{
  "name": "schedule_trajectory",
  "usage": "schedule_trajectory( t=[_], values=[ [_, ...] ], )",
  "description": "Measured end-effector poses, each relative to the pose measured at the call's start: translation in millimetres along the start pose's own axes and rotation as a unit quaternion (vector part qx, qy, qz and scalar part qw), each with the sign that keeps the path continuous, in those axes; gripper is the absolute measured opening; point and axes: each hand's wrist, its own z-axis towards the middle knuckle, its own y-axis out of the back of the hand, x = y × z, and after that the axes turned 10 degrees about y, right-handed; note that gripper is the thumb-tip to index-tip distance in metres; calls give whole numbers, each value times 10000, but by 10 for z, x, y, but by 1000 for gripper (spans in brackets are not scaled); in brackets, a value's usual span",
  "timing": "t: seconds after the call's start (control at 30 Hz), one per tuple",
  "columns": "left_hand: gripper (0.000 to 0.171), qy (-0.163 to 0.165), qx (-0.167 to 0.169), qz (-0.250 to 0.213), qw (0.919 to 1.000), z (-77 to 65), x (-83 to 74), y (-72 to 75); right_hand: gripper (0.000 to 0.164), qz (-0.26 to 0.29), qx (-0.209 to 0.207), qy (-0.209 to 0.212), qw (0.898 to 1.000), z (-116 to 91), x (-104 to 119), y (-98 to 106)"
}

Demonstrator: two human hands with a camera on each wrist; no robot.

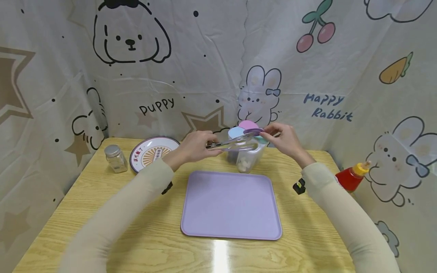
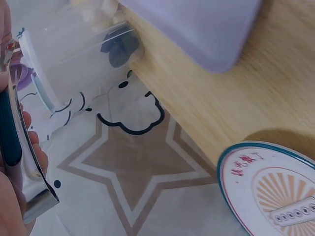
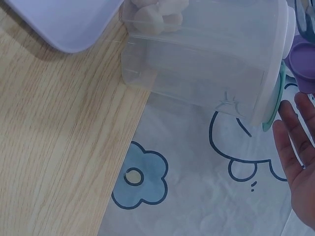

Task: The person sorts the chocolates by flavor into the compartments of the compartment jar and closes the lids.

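My left hand (image 1: 198, 147) grips metal tongs (image 2: 15, 142) with dark teal handle inlays; their tips reach right over a clear storage container (image 1: 254, 156). Pastel lids in pink (image 1: 248, 124), blue (image 1: 235, 132) and green (image 3: 274, 101) top this divided container. My right hand (image 1: 284, 139) pinches a raised purple lid (image 1: 253, 131) by its edge. White chunks (image 3: 156, 17) lie at the bottom of one compartment, and something dark (image 2: 120, 46) sits in another. The tongs' ends overlap the purple lid in the head view.
A lilac tray (image 1: 232, 204) lies in front of the container. Back left are a patterned plate (image 1: 143, 152) and a glass jar (image 1: 116, 159) with a grey lid. At the right edge stands a red sauce bottle (image 1: 349, 179). A printed curtain (image 1: 211, 68) surrounds the table.
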Motion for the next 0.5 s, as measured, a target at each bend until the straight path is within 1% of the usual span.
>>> schedule_trajectory(
  t=[0.1,0.2,0.33,0.4,0.5],
  values=[
    [29,133,4,-32,9999,-119,56,-5,19,14,-10,-2,10000,2,-4,4],
    [30,247,-31,-39,9997,-265,143,-34,19,5,0,13,10000,6,-4,6],
    [30,341,-218,12,9992,-484,281,-75,19,20,8,7,10000,2,-2,7],
    [30,466,-311,13,9984,-599,354,-92,19,32,7,-1,10000,-2,-2,8],
    [30,762,-400,-44,9963,-776,459,-105,19,27,35,4,10000,-2,-4,7]
  ],
)
